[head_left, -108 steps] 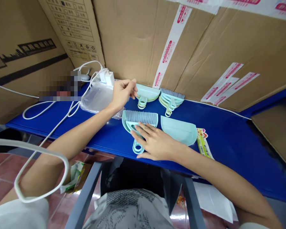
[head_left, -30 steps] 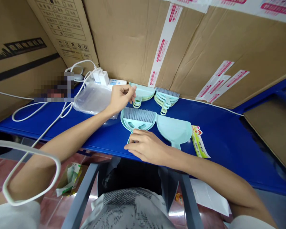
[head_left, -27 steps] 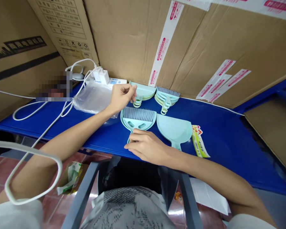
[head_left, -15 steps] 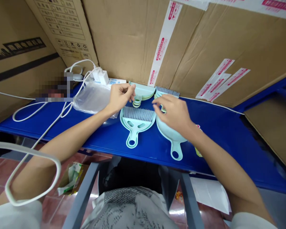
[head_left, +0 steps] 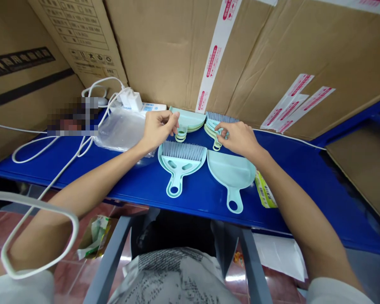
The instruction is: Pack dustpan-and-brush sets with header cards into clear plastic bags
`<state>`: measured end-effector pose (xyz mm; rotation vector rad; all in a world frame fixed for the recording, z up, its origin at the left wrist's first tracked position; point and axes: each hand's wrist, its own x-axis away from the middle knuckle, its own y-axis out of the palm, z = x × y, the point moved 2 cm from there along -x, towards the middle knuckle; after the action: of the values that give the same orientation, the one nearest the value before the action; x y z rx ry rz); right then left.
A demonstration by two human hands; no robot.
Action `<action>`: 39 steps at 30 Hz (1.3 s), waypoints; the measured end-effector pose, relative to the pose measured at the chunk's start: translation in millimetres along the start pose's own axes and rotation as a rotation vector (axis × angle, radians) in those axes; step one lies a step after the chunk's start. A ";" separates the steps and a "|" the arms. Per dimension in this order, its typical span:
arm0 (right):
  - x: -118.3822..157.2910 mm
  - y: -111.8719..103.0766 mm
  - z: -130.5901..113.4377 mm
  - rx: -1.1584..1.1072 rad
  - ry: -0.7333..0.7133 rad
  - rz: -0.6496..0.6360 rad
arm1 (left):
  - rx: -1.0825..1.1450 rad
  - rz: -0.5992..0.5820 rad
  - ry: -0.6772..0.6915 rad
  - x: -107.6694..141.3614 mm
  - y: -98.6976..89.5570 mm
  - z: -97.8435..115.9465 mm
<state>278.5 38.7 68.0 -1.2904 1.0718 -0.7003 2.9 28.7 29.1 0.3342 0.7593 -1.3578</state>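
Observation:
My left hand [head_left: 161, 130] hovers with curled fingers beside the handles of the stacked dustpans [head_left: 193, 119]; whether its fingertips hold anything is too small to tell. Over the stack of small brushes [head_left: 213, 126] at the back is my right hand [head_left: 236, 136], its thumb and index finger apart in a curved shape, at the top brush. Nearer the front edge, a mint brush with grey bristles [head_left: 182, 157] lies in a dustpan, handles toward me. To its right is a bare mint dustpan [head_left: 231, 169], its handle also toward me.
Clear plastic bags [head_left: 122, 128] lie at the left by a white power strip [head_left: 153, 107] and white cables. A yellow-green packet [head_left: 265, 192] is beside my right forearm. Cardboard boxes [head_left: 177, 50] stand along the back of the blue table [head_left: 139, 181].
My right hand has moved right and back from above the bare dustpan to the brush stack, uncovering the dustpan and the packet. My left hand has barely moved.

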 end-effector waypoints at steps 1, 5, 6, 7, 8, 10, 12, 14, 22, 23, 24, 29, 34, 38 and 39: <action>-0.5 0.3 0.5 -0.010 0.007 0.001 | -0.003 -0.002 0.001 0.3 0.2 0.5; -2.7 -2.4 3.4 -0.003 0.045 0.076 | -0.018 -0.006 0.006 1.6 1.5 3.2; -3.2 -3.8 4.8 0.012 0.055 0.113 | -0.021 -0.006 0.007 1.8 1.7 3.5; -3.6 -5.1 6.4 0.023 0.060 0.145 | -0.027 -0.009 0.011 2.0 2.0 3.8; -3.9 -6.0 8.3 0.029 0.058 0.170 | -0.033 -0.013 0.017 2.0 2.1 4.0; -4.5 -6.2 12.7 0.023 0.034 0.195 | -0.045 -0.019 0.028 2.0 1.9 4.4; -5.0 -4.8 17.6 0.014 0.004 0.232 | -0.049 -0.013 0.036 1.8 1.3 4.8; -5.8 -3.0 23.2 0.016 -0.009 0.308 | -0.049 -0.004 0.040 1.5 0.6 5.4; 1.7 -31.7 34.2 0.048 -0.075 0.622 | -0.047 -0.003 0.070 -0.9 -0.7 8.4; 11.7 -39.6 30.7 0.054 -0.099 0.674 | -0.049 -0.002 0.076 -1.2 -0.9 8.5; 25.6 -46.8 25.9 0.066 -0.126 0.729 | -0.051 -0.001 0.079 -1.5 -1.1 8.5; 132.5 -52.2 -8.6 0.166 -0.265 0.840 | -0.035 0.001 0.095 -0.8 -0.1 8.3; 213.5 -22.3 -35.3 0.017 -0.318 0.555 | -0.056 -0.030 0.128 2.4 2.1 12.5; 233.9 -4.3 -39.4 -0.061 -0.308 0.423 | -0.087 -0.039 0.105 3.4 2.4 14.8; 235.7 -1.2 -37.7 -0.071 -0.305 0.413 | -0.091 -0.038 0.102 3.4 2.3 14.8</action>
<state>334.5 -187.7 16.9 -1.1409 1.0704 -0.1496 9.5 17.5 37.1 0.3199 0.9132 -1.3444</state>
